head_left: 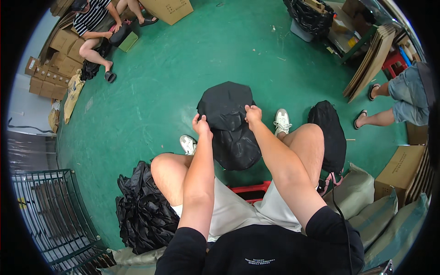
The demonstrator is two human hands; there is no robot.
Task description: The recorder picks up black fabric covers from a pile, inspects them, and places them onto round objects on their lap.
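Two bare hands hold a black fabric-like piece (224,101) out in front of the seated person, above the green floor (151,91) and between the white shoes. The left hand (201,125) has its fingers closed on the piece's left edge, thumb raised; the right hand (252,114) pinches the opposite edge, a little farther forward. Both grips look closed, with the piece spread between them. Just below it, nearer the person, sits a rounded black bundle (234,149); whether the two are joined I cannot tell. A red stool (251,190) shows partly between the thighs. Beside the left leg lies a crumpled heap of black sheeting (144,208), and beside the right leg rests a long, filled black bag (328,135), near pale woven sacks (355,190). Far to the upper left, a co-worker in a striped shirt (93,18) sits near stacked cardboard boxes (57,68).
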